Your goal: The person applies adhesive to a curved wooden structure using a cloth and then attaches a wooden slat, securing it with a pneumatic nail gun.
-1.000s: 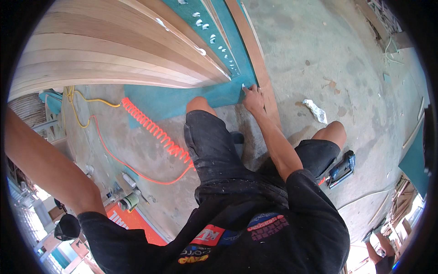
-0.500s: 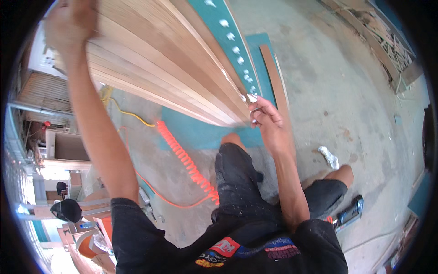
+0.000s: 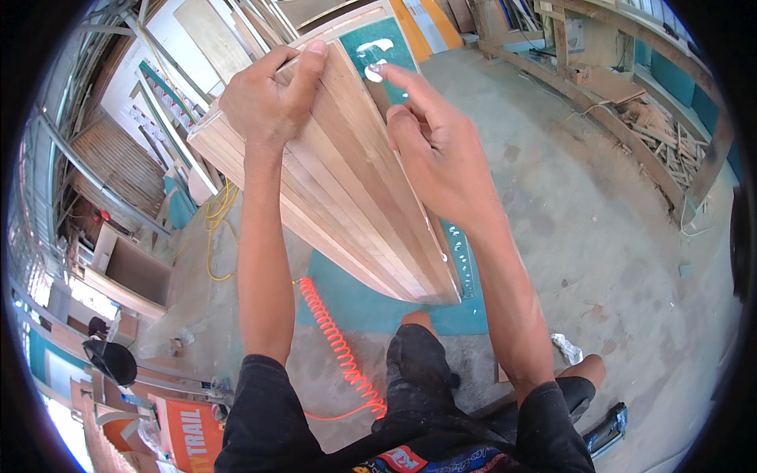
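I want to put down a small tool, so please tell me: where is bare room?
The widest bare patch is concrete floor, right of the right forearm, between the wood scraps and crumpled white wrapper. Crowded: the wooden boards, with the left hand on them and the right hand beside them, plus the cluttered lower left.

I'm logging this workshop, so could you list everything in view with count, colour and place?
Boards: several, light brown, centre
Teal strip: one, teal, along boards' right side
Dabs: several, white, on teal strip
Teal sheet: one, teal, beneath boards
Coiled hose: one, orange, floor, lower centre
Wrapper: one, whitish, floor, lower right
Nail gun: one, dark, floor, lower right
Scraps: many, brown, far right
Rim clutter: too small to count
Shorts: one pair, black, bottom
Left hand: one, bare, on boards' top end
Right hand: one, bare, index fingertip at a dab
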`<state>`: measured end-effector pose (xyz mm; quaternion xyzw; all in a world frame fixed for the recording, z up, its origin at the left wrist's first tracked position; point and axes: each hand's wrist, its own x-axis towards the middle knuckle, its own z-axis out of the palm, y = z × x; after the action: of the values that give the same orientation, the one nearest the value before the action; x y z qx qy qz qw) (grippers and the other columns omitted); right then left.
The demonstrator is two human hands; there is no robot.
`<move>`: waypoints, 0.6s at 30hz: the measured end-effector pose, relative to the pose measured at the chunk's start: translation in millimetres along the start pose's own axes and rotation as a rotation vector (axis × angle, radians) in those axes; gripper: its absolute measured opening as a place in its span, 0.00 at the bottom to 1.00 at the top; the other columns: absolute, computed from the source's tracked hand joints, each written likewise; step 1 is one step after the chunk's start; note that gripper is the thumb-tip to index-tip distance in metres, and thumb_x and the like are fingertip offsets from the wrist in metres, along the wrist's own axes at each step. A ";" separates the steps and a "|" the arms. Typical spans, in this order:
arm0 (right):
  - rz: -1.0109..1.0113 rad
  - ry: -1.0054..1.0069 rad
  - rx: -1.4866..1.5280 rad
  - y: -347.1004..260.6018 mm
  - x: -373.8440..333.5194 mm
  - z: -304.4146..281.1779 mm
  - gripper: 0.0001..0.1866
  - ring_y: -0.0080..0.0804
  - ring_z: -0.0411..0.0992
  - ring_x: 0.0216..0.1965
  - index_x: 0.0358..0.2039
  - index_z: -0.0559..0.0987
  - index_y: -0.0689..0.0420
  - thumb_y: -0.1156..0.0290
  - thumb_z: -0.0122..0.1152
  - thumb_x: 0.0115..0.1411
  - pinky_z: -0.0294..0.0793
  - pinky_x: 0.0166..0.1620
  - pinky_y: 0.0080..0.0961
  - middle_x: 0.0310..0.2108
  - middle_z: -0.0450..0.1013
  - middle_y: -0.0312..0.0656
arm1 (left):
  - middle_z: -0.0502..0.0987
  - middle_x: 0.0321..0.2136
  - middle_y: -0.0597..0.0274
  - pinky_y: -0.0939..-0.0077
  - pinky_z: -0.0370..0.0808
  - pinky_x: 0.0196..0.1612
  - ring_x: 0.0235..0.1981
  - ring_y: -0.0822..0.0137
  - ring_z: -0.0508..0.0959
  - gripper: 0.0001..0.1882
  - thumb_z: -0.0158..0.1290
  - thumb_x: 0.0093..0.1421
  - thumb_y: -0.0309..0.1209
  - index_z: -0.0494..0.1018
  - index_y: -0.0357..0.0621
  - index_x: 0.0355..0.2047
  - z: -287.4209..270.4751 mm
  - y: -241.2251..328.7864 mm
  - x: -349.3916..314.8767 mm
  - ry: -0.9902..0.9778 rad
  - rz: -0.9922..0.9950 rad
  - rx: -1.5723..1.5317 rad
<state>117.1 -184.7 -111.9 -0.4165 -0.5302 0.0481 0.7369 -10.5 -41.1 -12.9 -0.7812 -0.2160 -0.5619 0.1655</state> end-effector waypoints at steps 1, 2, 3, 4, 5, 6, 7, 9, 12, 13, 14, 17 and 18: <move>-0.010 0.000 -0.052 -2.9 4.4 0.6 0.22 0.50 0.75 0.29 0.59 0.75 0.58 0.74 0.49 0.65 0.72 0.37 0.38 0.29 0.75 0.56 | 0.75 0.13 0.61 0.70 0.71 0.25 0.18 0.63 0.76 0.27 0.53 0.62 0.61 0.85 0.51 0.26 -1.6 2.9 -0.9 -0.008 0.007 -0.015; -0.020 0.001 -0.104 -6.8 9.4 0.6 0.22 0.53 0.75 0.30 0.59 0.75 0.58 0.74 0.50 0.65 0.73 0.37 0.40 0.29 0.76 0.57 | 0.75 0.13 0.60 0.69 0.70 0.25 0.17 0.62 0.76 0.28 0.52 0.63 0.60 0.85 0.51 0.26 -3.2 2.5 0.6 -0.009 0.012 -0.009; -0.025 0.003 -0.157 -10.6 12.3 -0.1 0.22 0.55 0.75 0.31 0.59 0.75 0.57 0.74 0.50 0.65 0.73 0.37 0.42 0.30 0.77 0.57 | 0.74 0.13 0.59 0.68 0.70 0.25 0.17 0.61 0.76 0.28 0.51 0.64 0.60 0.85 0.51 0.27 -3.9 2.2 0.7 -0.014 0.015 -0.005; -0.043 0.007 -0.207 -14.3 14.9 -0.5 0.22 0.55 0.76 0.31 0.59 0.76 0.57 0.73 0.50 0.65 0.73 0.38 0.43 0.29 0.77 0.57 | 0.74 0.13 0.58 0.67 0.69 0.25 0.17 0.60 0.75 0.29 0.49 0.64 0.60 0.85 0.50 0.27 -4.0 1.7 0.6 -0.018 0.018 -0.001; -0.062 0.012 -0.256 -18.0 17.5 -0.9 0.22 0.55 0.76 0.31 0.59 0.76 0.57 0.73 0.50 0.64 0.73 0.38 0.44 0.28 0.77 0.56 | 0.74 0.13 0.57 0.66 0.69 0.25 0.17 0.59 0.75 0.29 0.48 0.65 0.60 0.85 0.50 0.27 -2.7 0.2 0.0 -0.009 0.026 -0.001; -0.081 0.018 -0.297 -20.6 19.4 -0.2 0.22 0.55 0.76 0.30 0.59 0.76 0.56 0.73 0.51 0.64 0.73 0.38 0.46 0.28 0.77 0.56 | 0.74 0.13 0.57 0.66 0.69 0.25 0.18 0.57 0.75 0.30 0.47 0.65 0.60 0.85 0.50 0.27 -1.7 -2.1 -0.3 -0.003 0.037 0.005; -0.107 0.017 -0.357 -22.5 20.9 1.1 0.22 0.55 0.76 0.31 0.59 0.77 0.56 0.72 0.51 0.64 0.73 0.38 0.46 0.28 0.77 0.56 | 0.73 0.13 0.56 0.65 0.68 0.25 0.18 0.56 0.75 0.30 0.46 0.66 0.61 0.85 0.50 0.28 -1.7 -3.4 -0.2 0.003 0.048 0.012; -0.153 0.016 -0.482 -23.6 21.6 2.7 0.21 0.55 0.76 0.31 0.57 0.78 0.54 0.71 0.51 0.64 0.73 0.38 0.47 0.29 0.77 0.56 | 0.74 0.14 0.55 0.64 0.69 0.26 0.18 0.55 0.76 0.31 0.45 0.66 0.61 0.85 0.50 0.28 -3.9 -1.5 1.1 -0.031 0.016 0.041; -0.146 0.022 -0.465 -6.9 15.5 -0.4 0.20 0.55 0.76 0.32 0.54 0.81 0.51 0.71 0.52 0.63 0.74 0.38 0.44 0.30 0.77 0.56 | 0.76 0.15 0.55 0.65 0.70 0.27 0.20 0.55 0.77 0.31 0.45 0.65 0.62 0.85 0.52 0.29 -5.2 -2.4 0.1 -0.071 0.007 0.064; -0.118 0.017 -0.407 -5.0 12.0 -3.3 0.20 0.47 0.73 0.29 0.55 0.81 0.52 0.72 0.52 0.64 0.73 0.37 0.38 0.28 0.75 0.53 | 0.76 0.15 0.55 0.65 0.71 0.28 0.21 0.55 0.78 0.31 0.46 0.65 0.62 0.86 0.52 0.30 -6.1 -3.8 0.8 -0.079 0.014 0.074; -0.090 0.012 -0.348 -3.9 6.8 -7.0 0.20 0.38 0.70 0.27 0.55 0.81 0.53 0.73 0.51 0.65 0.72 0.36 0.32 0.27 0.73 0.50 | 0.77 0.15 0.55 0.65 0.72 0.28 0.21 0.55 0.78 0.31 0.46 0.64 0.63 0.86 0.53 0.31 -5.7 -4.9 1.9 -0.033 0.011 0.068; -0.029 0.005 -0.333 4.5 -4.6 -12.7 0.19 0.47 0.73 0.30 0.53 0.82 0.53 0.72 0.51 0.64 0.73 0.37 0.37 0.29 0.75 0.53 | 0.78 0.16 0.55 0.66 0.74 0.30 0.23 0.55 0.80 0.31 0.47 0.63 0.65 0.87 0.55 0.33 7.1 -4.1 -5.1 0.029 -0.014 0.040; -0.019 0.004 -0.336 6.9 -6.2 -10.7 0.19 0.55 0.76 0.32 0.53 0.82 0.52 0.71 0.52 0.63 0.74 0.39 0.42 0.31 0.77 0.57 | 0.79 0.16 0.56 0.66 0.74 0.31 0.24 0.56 0.80 0.31 0.47 0.62 0.65 0.87 0.55 0.34 3.6 -7.3 -2.7 0.018 -0.017 0.059</move>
<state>125.8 -189.4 -122.0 -0.5289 -0.5332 -0.0494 0.6584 -12.2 -33.5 -16.5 -0.7690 -0.2378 -0.5635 0.1857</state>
